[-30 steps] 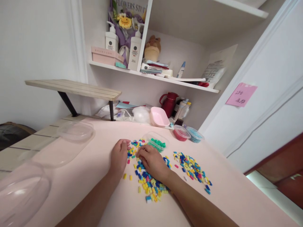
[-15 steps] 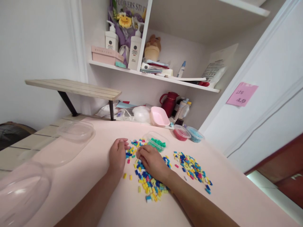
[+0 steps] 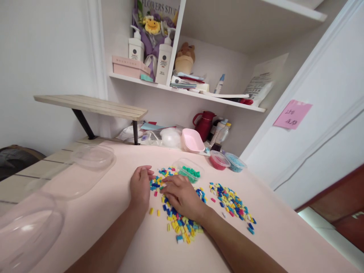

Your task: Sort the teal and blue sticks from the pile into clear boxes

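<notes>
Small building bricks in yellow, blue, teal, pink and white lie in a main pile (image 3: 182, 223) on the pale pink tabletop. My right hand (image 3: 183, 197) rests over that pile, palm down, its fingers apart and fingertips among the bricks; nothing shows between them. To its left, my left hand (image 3: 140, 187) stands on its side at the edge of a smaller scatter of bricks (image 3: 156, 184), fingers loosely stretched and holding nothing I can see. Just beyond my right hand sits a clear plastic tub (image 3: 201, 167) with green bricks (image 3: 190, 172). Another brick pile (image 3: 231, 201) lies to the right.
Lidded tubs of red (image 3: 218, 161) and blue pieces (image 3: 235, 163) stand at the back right. A pink bowl (image 3: 193, 141) and a red jug (image 3: 204, 125) are behind. Clear plastic containers (image 3: 93, 156) lie left, below a small wooden riser (image 3: 93, 106).
My left hand has shifted slightly left, uncovering more of the small scatter. My right hand's fingers have spread from a bunched pose and reach a little further left. The view has turned slightly.
</notes>
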A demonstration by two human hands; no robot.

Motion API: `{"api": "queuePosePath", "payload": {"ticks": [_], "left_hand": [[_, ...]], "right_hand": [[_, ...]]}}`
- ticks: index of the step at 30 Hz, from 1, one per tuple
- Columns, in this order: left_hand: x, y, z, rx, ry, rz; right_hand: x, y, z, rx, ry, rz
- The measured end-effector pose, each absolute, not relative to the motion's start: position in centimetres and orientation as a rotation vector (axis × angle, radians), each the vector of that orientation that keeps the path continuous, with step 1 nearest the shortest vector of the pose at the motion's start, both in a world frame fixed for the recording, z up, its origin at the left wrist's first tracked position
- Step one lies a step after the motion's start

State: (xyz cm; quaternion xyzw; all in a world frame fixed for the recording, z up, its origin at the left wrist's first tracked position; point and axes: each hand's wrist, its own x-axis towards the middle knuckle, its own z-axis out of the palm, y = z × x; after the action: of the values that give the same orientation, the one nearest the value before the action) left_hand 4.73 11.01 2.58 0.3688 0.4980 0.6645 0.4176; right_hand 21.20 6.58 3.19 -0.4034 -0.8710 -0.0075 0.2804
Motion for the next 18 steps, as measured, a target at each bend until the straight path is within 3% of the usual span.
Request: {"api": "queuePosePath", "payload": {"ticks": [18], "left_hand": [[4.83, 10.86, 2.77, 0.922, 1.243, 1.654]], "right_hand": [[21.54, 7.19, 3.13, -1.070, -2.414, 0.122]]}}
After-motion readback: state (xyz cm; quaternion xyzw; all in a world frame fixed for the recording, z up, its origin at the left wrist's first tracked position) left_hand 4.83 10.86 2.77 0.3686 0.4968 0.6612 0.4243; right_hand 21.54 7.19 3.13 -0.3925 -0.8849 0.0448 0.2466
